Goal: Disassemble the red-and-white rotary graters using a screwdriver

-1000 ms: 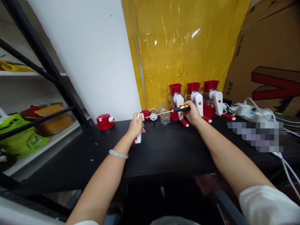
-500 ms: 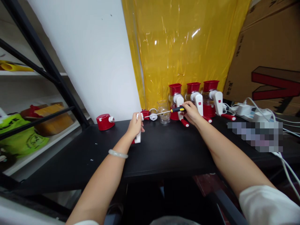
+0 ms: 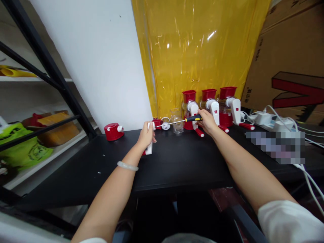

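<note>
My left hand (image 3: 146,135) is closed around a white crank handle (image 3: 150,148) with a red grip at its lower end. My right hand (image 3: 207,122) grips the black-and-yellow handle of a screwdriver (image 3: 193,118). Its long metal shaft runs leftward, and the tip meets the white end of the crank handle by my left fingers. Behind the shaft are a red part (image 3: 157,123), a white round part (image 3: 165,124) and a clear plastic housing (image 3: 178,125).
Several red-and-white hand-cranked graters, one of them a grater (image 3: 229,108) at the right, stand along the yellow sheet (image 3: 202,50). A red base (image 3: 113,132) sits at the left of the black table (image 3: 177,165). White chargers (image 3: 282,124) and cables lie at right; a shelf (image 3: 60,143) stands left.
My right fingers have shifted slightly on the screwdriver handle, which looks turned a little. My left hand and the crank handle stay in place.
</note>
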### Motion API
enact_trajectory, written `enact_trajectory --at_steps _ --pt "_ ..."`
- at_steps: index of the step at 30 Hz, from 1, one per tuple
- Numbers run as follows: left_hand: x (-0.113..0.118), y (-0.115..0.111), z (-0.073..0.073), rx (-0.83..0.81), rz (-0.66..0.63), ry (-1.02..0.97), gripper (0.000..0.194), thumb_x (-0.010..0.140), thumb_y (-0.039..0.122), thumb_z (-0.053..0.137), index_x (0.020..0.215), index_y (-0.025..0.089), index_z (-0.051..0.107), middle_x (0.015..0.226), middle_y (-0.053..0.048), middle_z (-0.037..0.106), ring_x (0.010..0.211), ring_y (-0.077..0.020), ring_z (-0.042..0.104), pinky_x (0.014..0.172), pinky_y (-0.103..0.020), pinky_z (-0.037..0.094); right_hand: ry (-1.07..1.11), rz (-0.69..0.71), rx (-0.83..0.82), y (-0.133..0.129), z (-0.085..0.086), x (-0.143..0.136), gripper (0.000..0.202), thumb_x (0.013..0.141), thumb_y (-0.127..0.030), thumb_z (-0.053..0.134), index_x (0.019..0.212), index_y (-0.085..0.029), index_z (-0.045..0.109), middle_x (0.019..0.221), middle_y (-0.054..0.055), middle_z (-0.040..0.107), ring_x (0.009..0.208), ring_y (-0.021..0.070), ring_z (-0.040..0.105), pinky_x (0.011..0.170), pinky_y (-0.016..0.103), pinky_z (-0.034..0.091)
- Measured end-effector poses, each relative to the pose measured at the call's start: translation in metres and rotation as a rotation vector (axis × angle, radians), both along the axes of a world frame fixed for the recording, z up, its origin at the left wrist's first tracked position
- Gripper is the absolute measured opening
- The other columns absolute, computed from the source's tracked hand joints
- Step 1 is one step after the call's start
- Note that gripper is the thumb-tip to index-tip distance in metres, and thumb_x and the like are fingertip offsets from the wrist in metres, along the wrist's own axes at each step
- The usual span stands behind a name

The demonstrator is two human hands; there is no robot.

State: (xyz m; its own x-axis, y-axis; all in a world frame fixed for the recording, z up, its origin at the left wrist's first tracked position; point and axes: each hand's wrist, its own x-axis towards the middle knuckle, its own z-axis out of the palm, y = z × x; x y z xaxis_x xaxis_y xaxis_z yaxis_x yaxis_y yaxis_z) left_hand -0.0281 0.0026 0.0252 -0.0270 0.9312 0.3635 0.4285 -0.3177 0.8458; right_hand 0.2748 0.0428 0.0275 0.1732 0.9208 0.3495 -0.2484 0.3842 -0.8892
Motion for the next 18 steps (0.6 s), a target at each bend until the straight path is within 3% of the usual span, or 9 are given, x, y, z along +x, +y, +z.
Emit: enact_trajectory --at_steps 5,12,15,18 --pt "0.0006 -0.0008 0.0014 0.004 0.014 0.000 0.031 0.099 0.051 0.031 0.104 0.023 0.042 0.057 0.009 0.050 0.034 -0.0120 0.056 0.036 -0.021 0.045 0.091 0.022 -0.001 -0.0003 0.0012 -0.0033 0.041 0.064 -0.044 0.079 0.079 -0.024 0.046 0.054 -0.011 0.046 0.041 0.0055 0.039 0.046 0.022 0.045" --pt "-0.0006 0.0014 -0.0015 -0.009 -0.012 0.037 0.032 0.098 0.052 0.033 0.107 0.023 0.043 0.058 0.009 0.052 0.035 -0.0115 0.056 0.038 -0.021 0.047 0.188 0.133 0.036 -0.0028 0.0033 0.0011 0.027 0.059 -0.027 0.066 0.078 -0.024 0.047 0.068 -0.006 0.053 0.059 0.0115 0.053 0.050 0.024 0.047" --pt "-0.0008 0.0011 -0.0014 -0.006 -0.013 0.033 0.033 0.098 0.053 0.032 0.107 0.023 0.043 0.058 0.009 0.052 0.035 -0.0113 0.056 0.038 -0.021 0.047 0.179 0.143 0.054 -0.0025 0.0027 0.0025 0.024 0.062 -0.032 0.066 0.075 -0.024 0.047 0.063 -0.005 0.052 0.051 0.0105 0.049 0.046 0.024 0.044" --pt "-0.0006 0.0004 -0.0005 -0.001 0.010 0.026 0.034 0.098 0.053 0.031 0.106 0.023 0.043 0.057 0.009 0.051 0.035 -0.0113 0.055 0.037 -0.021 0.047 0.073 0.079 0.056 -0.0005 0.0014 0.0017 0.034 0.074 -0.054 0.063 0.073 -0.024 0.046 0.052 -0.006 0.045 0.040 0.0091 0.039 0.041 0.024 0.039"
